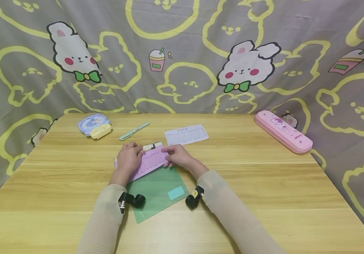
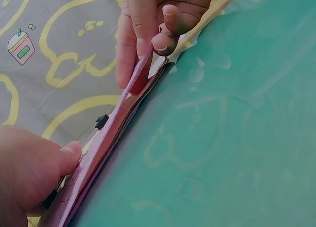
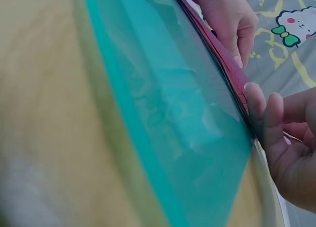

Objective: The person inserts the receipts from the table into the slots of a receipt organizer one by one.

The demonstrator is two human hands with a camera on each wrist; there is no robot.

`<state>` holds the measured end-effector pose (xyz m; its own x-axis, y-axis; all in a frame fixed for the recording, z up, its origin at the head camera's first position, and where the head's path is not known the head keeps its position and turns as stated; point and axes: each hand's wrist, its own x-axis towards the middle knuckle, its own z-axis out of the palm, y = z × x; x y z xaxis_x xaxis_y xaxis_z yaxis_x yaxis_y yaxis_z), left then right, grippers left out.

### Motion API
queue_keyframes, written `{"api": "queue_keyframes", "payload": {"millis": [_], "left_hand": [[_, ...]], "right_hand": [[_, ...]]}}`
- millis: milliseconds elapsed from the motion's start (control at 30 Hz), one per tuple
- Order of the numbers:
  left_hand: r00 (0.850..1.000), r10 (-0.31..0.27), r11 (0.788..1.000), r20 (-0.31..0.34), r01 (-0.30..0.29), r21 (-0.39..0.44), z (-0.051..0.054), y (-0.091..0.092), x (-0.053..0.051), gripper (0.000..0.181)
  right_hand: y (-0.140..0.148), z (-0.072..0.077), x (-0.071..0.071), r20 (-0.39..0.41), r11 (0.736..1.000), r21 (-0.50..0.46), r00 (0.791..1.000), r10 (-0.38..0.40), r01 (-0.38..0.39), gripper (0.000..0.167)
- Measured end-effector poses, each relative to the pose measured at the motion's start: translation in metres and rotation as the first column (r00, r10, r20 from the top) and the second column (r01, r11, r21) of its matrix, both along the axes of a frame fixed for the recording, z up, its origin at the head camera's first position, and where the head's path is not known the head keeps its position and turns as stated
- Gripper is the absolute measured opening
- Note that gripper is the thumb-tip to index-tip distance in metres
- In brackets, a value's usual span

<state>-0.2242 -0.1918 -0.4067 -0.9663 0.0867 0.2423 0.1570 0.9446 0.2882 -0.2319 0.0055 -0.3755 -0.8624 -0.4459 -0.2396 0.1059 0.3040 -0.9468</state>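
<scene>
A green file folder [image 1: 159, 190] lies on the table, a pale blue label on its lower right. Across its upper part is a purple printed sheet [image 1: 152, 158], beside a metal clip [image 1: 150, 146]. My left hand [image 1: 128, 158] grips at the clip's left end, its thumb over the sheet in the left wrist view; its other fingertips are mostly hidden. My right hand [image 1: 178, 156] pinches the sheet's right edge between thumb and fingers. In the left wrist view that purple edge [image 2: 136, 75] stands raised from the layers beneath.
Behind the folder lie a white printed sheet [image 1: 186, 134] and a green pen [image 1: 134, 131]. A blue clock-shaped item [image 1: 91, 123] with a yellow piece [image 1: 100, 131] is at the back left. A pink pencil case [image 1: 283, 132] sits at the back right, before a patterned curtain [image 1: 188, 42].
</scene>
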Motion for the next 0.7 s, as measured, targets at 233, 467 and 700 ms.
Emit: {"api": "queue_keyframes", "payload": {"millis": [233,467,700], "left_hand": [[1.000,0.001,1.000,-0.011,-0.001,-0.002,0.000,0.000,0.000,0.030],[1.000,-0.002,1.000,-0.020,0.001,-0.003,-0.001,0.000,0.000,0.030],[1.000,-0.004,1.000,-0.010,0.004,-0.011,-0.001,0.000,-0.001,0.031]], "right_hand": [[-0.003,0.002,0.000,0.002,1.000,0.024,1.000,-0.016,0.016,0.039],[-0.007,-0.026,-0.018,-0.011,0.999,0.016,0.999,-0.040,0.040,0.039],[-0.009,-0.025,-0.019,-0.014,0.999,0.030,0.999,-0.035,0.035,0.039]]}}
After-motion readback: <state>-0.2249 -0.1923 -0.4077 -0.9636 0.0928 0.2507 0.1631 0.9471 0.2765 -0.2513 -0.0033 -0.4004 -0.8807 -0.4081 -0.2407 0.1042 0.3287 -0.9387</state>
